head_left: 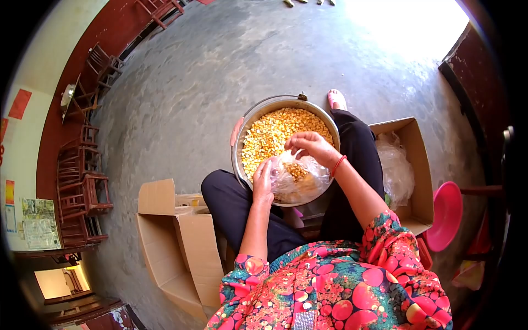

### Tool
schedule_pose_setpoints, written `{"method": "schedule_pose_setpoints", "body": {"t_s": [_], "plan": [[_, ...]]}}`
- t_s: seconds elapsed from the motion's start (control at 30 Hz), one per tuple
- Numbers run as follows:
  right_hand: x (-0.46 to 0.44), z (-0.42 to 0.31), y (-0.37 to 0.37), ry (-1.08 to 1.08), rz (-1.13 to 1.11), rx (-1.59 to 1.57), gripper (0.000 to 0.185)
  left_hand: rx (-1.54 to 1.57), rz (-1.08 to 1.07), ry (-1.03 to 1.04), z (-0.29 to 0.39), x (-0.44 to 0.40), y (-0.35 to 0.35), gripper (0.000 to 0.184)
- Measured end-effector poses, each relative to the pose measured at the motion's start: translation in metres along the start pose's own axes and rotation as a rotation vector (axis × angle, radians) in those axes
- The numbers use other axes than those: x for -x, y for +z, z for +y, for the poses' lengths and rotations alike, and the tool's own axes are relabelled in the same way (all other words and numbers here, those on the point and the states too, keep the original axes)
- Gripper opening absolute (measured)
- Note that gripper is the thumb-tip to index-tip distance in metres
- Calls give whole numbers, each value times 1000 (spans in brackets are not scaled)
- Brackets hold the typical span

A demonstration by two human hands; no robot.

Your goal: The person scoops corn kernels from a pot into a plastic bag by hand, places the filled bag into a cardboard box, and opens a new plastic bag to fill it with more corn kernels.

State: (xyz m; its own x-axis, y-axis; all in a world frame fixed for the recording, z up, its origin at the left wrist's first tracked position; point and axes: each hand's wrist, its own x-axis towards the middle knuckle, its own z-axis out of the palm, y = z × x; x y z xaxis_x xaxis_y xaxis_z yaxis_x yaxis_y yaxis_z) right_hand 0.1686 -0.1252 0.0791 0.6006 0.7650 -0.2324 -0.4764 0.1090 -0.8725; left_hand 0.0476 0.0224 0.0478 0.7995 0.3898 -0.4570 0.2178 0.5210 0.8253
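Left fingers (267, 170) gripping bag (283, 179), right fingers (301, 141) curled

The left hand (264, 184) grips a clear plastic bag (302, 186) over a metal bucket (236, 159) of yellow kernels (280, 129). The right hand (316, 147) is positioned at the bag. Cardboard boxes (199, 256) stand beside both legs (360, 157).

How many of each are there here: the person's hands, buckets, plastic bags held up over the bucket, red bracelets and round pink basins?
Hands, left hand and right hand: 2
Bucket: 1
Held plastic bag: 1
Red bracelet: 1
Round pink basin: 1
Total: 6
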Motion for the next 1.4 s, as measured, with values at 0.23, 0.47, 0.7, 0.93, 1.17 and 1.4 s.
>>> {"method": "schedule_pose_setpoints", "body": {"t_s": [0.23,0.47,0.7,0.93,1.17,1.4], "plan": [[-37,33,-38,-20,280,-126,18,-292,-334,-69,-2,11,12,25],[-46,86,-45,-126,444,870,21,-393,-444,-110,-8,7,6,25],[-38,62,-35,125,211,262,17,-719,-465,112,-2,21,18,34],[-26,23,-21,79,191,-405,14,-645,-331,109,-19,3,-1,24],[0,7,7,151,-97,-243,14,-151,-78,34,-1,7,8,20],[6,9,17,66,-230,235,21,-96,4,39,4,7,5,21]]}}
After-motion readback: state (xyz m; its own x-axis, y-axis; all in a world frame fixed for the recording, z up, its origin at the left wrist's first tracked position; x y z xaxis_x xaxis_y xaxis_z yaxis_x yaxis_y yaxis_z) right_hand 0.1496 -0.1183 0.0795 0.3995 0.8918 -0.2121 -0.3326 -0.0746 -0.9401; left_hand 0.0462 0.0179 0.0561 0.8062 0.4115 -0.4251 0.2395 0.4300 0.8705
